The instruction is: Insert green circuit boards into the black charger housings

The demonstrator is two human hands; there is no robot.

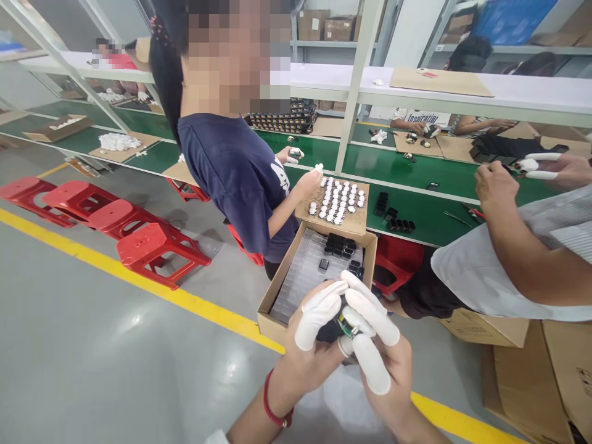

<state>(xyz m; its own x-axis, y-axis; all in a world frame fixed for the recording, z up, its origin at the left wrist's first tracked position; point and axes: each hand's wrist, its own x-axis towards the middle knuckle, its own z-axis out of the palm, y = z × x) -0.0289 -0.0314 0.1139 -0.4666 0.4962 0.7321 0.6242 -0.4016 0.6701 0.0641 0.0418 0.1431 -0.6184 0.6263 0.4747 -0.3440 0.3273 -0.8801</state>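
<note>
My left hand (311,333), in white finger cots and with a red bracelet on its wrist, is closed around a small dark device. A green circuit board (348,327) with a metal-looking part and a bit of yellow shows at the device's near side. From the right, my right hand (382,348), also in white finger cots, closes on the same board with its fingertips. Much of the device is hidden behind the fingers. Just beyond both hands stands a cardboard box (272,322) holding a clear plastic tray and several black square cases (340,243).
Many white-topped parts (340,198) lie on a cardboard sheet (358,227) on the green bench (430,225). A co-worker (231,179) stands at left; another person's arms (522,228) work at right. Red stools (157,250) line the floor; cartons (522,376) stand at right.
</note>
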